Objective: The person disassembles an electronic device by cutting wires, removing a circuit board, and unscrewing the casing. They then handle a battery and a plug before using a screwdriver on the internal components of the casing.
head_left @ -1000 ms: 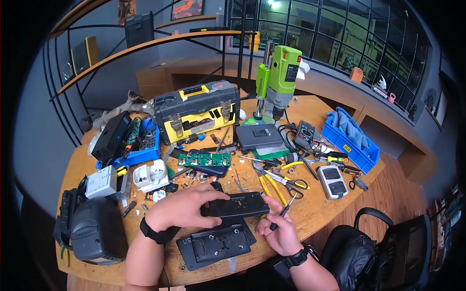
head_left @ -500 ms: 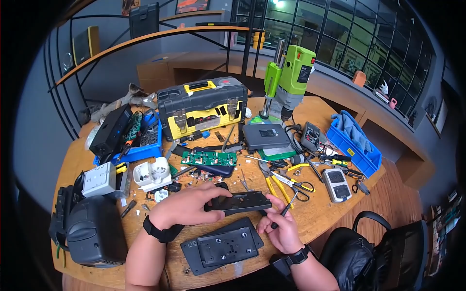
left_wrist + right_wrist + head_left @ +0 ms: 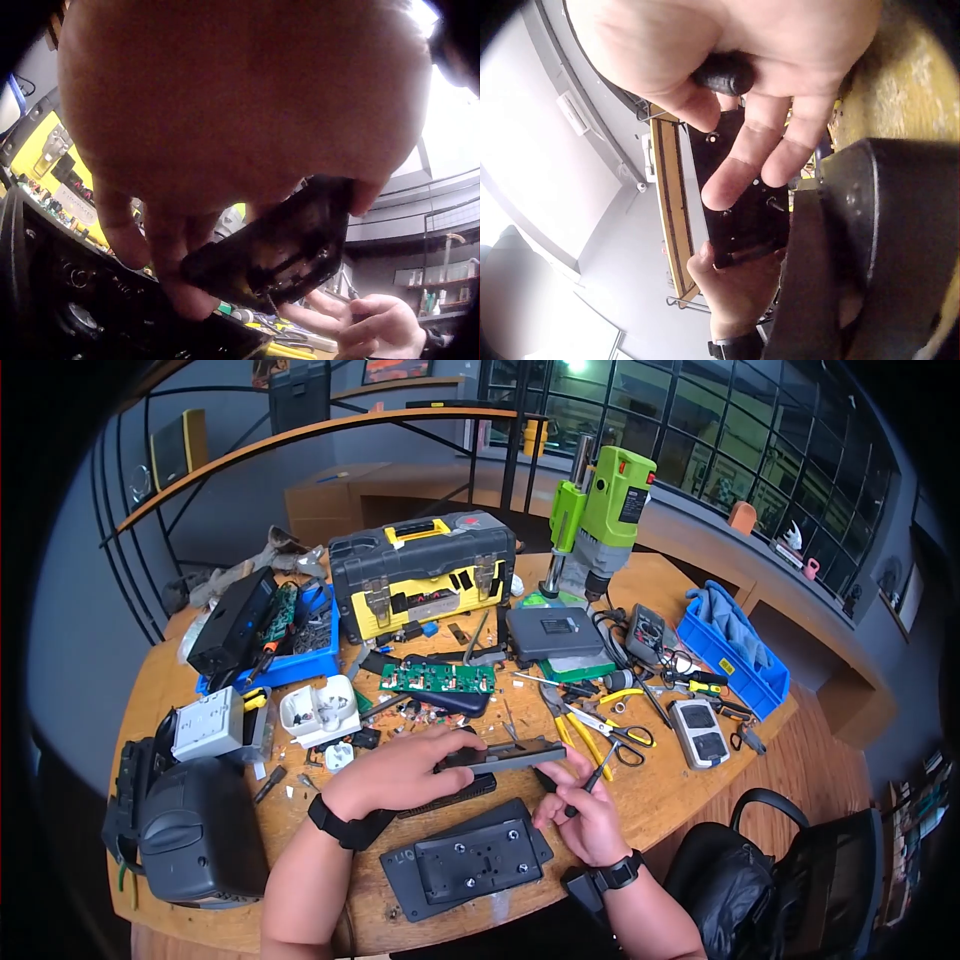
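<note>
My left hand [image 3: 405, 772] grips a flat black part [image 3: 520, 755] by its left end, tilted above the table; the left wrist view shows the part [image 3: 277, 247] between thumb and fingers. The right hand [image 3: 590, 820] holds a thin screwdriver [image 3: 592, 782] with a black handle, and its fingers reach the part's right end. In the right wrist view the dark handle [image 3: 724, 73] lies in that hand, the fingers beside the part [image 3: 739, 217]. Below lies a black plate [image 3: 467, 860] with several screws. Another dark piece [image 3: 455, 797] is partly under the left hand.
Behind stand a yellow-black toolbox [image 3: 425, 580], a green drill press [image 3: 605, 510] and a green circuit board [image 3: 437, 678]. Yellow-handled pliers [image 3: 575, 732] and scissors [image 3: 632, 738] lie near the right hand. A black case [image 3: 200, 835] stands at left, a blue bin [image 3: 735, 660] at right.
The held black part has tipped, so its edge now faces the head camera, and a dark piece below it has come into view. The screwdriver remains in the right hand.
</note>
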Available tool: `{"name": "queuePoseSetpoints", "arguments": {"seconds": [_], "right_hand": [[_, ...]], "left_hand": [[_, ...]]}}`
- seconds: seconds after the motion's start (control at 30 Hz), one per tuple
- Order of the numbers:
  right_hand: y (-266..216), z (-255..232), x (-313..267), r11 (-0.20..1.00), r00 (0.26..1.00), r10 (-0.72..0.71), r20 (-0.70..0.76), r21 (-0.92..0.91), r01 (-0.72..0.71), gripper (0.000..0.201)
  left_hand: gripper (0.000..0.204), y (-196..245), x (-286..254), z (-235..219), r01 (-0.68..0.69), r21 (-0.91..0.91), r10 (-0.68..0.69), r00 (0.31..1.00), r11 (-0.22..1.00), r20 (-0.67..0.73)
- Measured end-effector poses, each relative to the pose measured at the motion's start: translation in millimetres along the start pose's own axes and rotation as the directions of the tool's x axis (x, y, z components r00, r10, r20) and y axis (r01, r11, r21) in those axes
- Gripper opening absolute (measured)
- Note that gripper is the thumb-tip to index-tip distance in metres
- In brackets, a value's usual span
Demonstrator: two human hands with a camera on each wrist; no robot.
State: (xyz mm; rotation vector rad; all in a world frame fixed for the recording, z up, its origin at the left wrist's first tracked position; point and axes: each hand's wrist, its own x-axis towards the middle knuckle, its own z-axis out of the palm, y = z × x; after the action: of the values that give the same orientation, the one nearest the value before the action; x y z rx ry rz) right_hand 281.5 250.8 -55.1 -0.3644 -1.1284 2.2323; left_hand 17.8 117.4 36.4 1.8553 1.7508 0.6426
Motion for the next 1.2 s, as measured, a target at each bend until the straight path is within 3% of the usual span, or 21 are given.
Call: {"name": "queuePoseSetpoints", "arguments": {"seconds": [0.07, 0.2, 0.37, 0.43, 0.8, 0.87, 0.93, 1.0, 1.07, 1.2], "right_hand": [[-1, 4, 1, 0.999, 1.0, 0.017, 0.024, 0.04, -0.018, 0.064], [0, 3, 5, 1.0, 0.997, 0.008, 0.075, 0.028, -0.01, 0.063], [-2, 3, 7, 0.998, 0.995, 0.002, 0.095, -0.058, 0.004, 0.061], [-1, 4, 7, 0.996, 0.997, -0.014, 0.075, -0.084, 0.021, 0.06], [-2, 1, 11, 0.989, 0.998, -0.041, 0.041, -0.137, 0.047, 0.047], [-4, -4, 11, 0.938, 0.998, -0.066, -0.001, -0.342, 0.061, 0.035], [-12, -4, 7, 0.918, 0.999, -0.018, -0.035, -0.397, 0.002, 0.03], [-17, 0, 8, 0.89, 0.997, 0.028, -0.067, -0.452, -0.056, 0.025], [-18, 5, 10, 0.72, 0.997, -0.074, 0.005, -0.692, 0.056, 0.018], [-24, 1, 12, 0.727, 0.998, 0.025, -0.059, -0.684, -0.058, 0.024]], "left_hand": [[0.047, -9, 2, 4, -0.018, -0.039, 0.016, 0.999, 0.999, -0.052], [0.045, -13, 2, 2, 0.034, -0.144, -0.038, 0.999, 0.989, -0.026], [0.045, -13, 1, -1, -0.007, -0.117, 0.001, 0.998, 0.993, -0.058], [0.052, -6, 0, -5, 0.137, -0.223, -0.144, 0.99, 0.965, -0.012], [0.057, -10, 2, -6, 0.231, -0.368, -0.249, 0.969, 0.901, -0.002], [0.056, -12, 3, -6, 0.246, -0.384, -0.265, 0.964, 0.89, 0.002], [0.052, -19, 6, -6, 0.156, -0.449, -0.177, 0.984, 0.88, -0.004], [0.049, -16, 4, -6, 0.152, -0.449, -0.179, 0.984, 0.88, -0.017], [0.048, -13, 3, -8, 0.147, -0.445, -0.179, 0.983, 0.883, -0.031], [0.046, -13, 3, -9, 0.167, -0.452, -0.208, 0.977, 0.876, -0.043]]}}
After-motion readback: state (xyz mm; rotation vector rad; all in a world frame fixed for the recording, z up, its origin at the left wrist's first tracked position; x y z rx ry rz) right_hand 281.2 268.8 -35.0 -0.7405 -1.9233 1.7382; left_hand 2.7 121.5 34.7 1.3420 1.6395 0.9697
